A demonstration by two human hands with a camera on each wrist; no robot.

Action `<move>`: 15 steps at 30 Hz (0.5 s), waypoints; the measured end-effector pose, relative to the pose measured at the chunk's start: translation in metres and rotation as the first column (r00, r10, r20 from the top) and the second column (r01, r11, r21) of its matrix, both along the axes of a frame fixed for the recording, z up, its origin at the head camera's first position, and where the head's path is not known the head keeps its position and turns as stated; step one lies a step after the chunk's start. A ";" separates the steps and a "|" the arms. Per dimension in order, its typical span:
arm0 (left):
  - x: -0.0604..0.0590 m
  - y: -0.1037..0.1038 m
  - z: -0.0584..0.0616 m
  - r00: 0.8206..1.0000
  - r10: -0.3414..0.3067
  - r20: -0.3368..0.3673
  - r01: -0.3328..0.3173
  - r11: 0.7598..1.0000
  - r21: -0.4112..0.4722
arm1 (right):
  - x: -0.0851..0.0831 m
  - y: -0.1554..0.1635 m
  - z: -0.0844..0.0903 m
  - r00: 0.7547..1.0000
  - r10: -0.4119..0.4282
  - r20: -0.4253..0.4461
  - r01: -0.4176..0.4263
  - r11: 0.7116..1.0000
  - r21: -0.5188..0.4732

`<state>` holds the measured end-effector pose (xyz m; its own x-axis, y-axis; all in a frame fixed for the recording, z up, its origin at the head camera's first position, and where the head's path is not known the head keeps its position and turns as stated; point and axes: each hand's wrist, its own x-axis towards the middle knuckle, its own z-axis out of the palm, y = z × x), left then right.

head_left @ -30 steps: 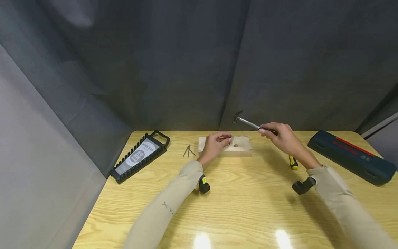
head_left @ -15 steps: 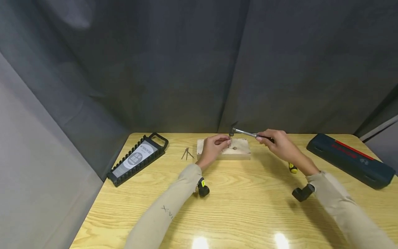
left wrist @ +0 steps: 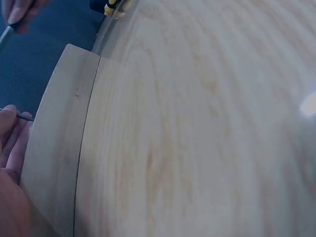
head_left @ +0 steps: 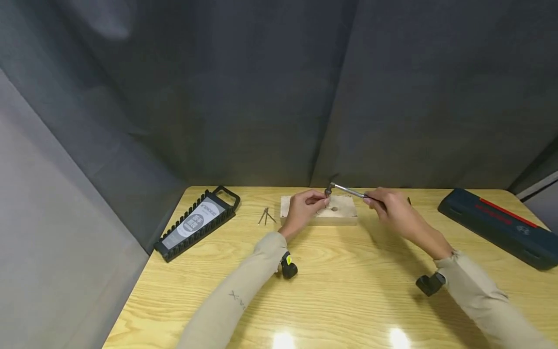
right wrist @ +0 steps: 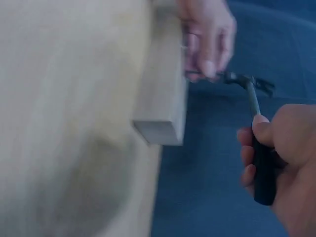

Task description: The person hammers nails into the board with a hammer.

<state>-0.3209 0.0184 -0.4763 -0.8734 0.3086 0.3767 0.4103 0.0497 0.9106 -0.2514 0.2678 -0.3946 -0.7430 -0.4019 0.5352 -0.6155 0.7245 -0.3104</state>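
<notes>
My left hand (head_left: 302, 209) pinches a nail (left wrist: 24, 117) upright on top of a pale wooden block (head_left: 320, 221), thumb and finger close round the shank. A claw hammer (head_left: 348, 190) is in my right hand (head_left: 394, 212), which grips its black handle. In the right wrist view the hammer's striking face meets the nail's head, just above the left fingertips. One dark round spot (head_left: 334, 209) shows on the block's top, right of the nail. My left palm lies over the block's left part and hides some of it.
Several loose nails (head_left: 266, 216) lie on the wooden table (head_left: 348, 286), left of the block. A black wrench rack (head_left: 196, 224) rests farther left. On the right lies a dark blue case (head_left: 497, 228) with a red strip. A dark curtain (head_left: 261, 97) hangs behind the table.
The hammer has come down from above the block to the nail, with my right hand lower. My left hand keeps its pinch on the nail. The yellow handle beneath my right arm is now covered.
</notes>
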 end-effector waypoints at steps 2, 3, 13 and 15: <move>0.000 0.002 -0.002 1.000 0.001 -0.005 -0.001 1.000 -0.001 | 0.001 0.001 0.003 1.000 -0.017 -0.021 0.016 1.000 -0.019; -0.001 0.002 -0.003 1.000 0.001 -0.005 -0.001 1.000 0.002 | 0.001 0.002 0.004 0.999 -0.024 -0.033 0.022 0.999 -0.034; -0.003 0.002 -0.002 1.000 0.006 0.010 -0.006 1.000 -0.007 | -0.002 0.010 -0.005 1.000 0.026 -0.005 -0.026 1.000 0.008; -0.004 0.001 -0.003 1.000 0.009 0.018 -0.009 1.000 -0.015 | -0.002 0.008 -0.007 1.000 0.025 -0.006 -0.025 1.000 -0.003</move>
<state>-0.3246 0.0198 -0.4797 -0.8828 0.3059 0.3565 0.3934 0.0666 0.9170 -0.2536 0.2763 -0.4015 -0.7299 -0.4185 0.5405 -0.6348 0.7083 -0.3088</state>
